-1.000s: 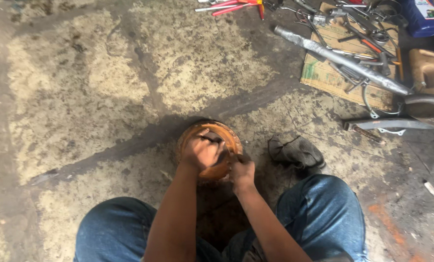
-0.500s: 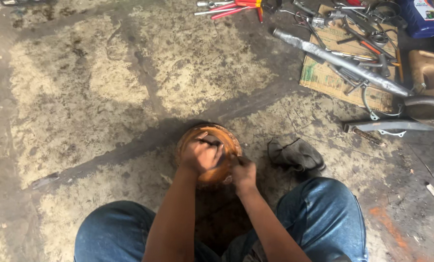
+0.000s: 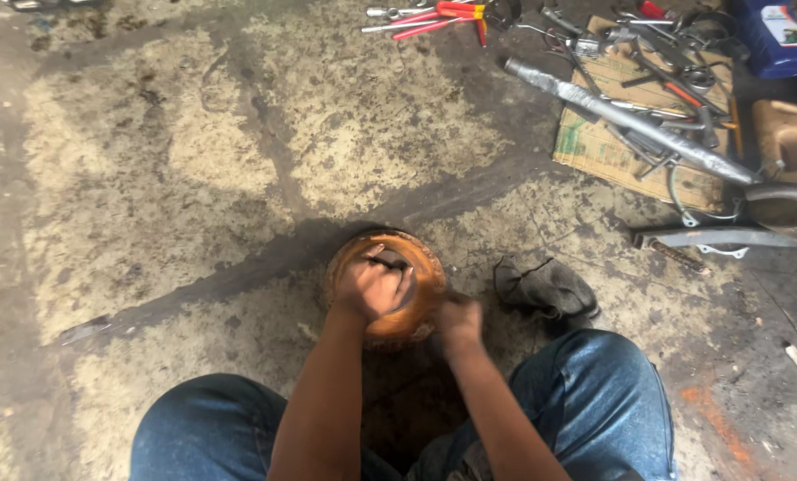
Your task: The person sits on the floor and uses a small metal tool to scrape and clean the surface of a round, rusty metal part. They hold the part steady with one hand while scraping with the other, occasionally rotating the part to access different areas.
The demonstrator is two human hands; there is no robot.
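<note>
One rusty orange drum point(image 3: 389, 289), round and bowl-shaped, sits on the stained concrete floor point(image 3: 149, 178) directly ahead of the person's knees. Its rim is coated in orange-brown rust and its hollow centre is dark. What lies inside the hollow cannot be told, as the left hand covers it.

The left hand point(image 3: 371, 287) rests on top of the drum with its fingers curled together into the hollow; whether they pinch anything there cannot be told. The right hand point(image 3: 456, 319) is closed against the drum's near right edge, fingers pressed together.

One dark crumpled rag point(image 3: 545, 287) lies just to the right of the drum, apart from it. Far beyond the drum to the right, one flattened cardboard sheet point(image 3: 594, 147) carries a long grey metal tube point(image 3: 625, 120) and a tangle of small tools, too jumbled to count. Straight beyond the drum, near the top edge, lie red-handled hand tools point(image 3: 438, 18). One blue container point(image 3: 777, 36) stands at the far right corner.
</note>
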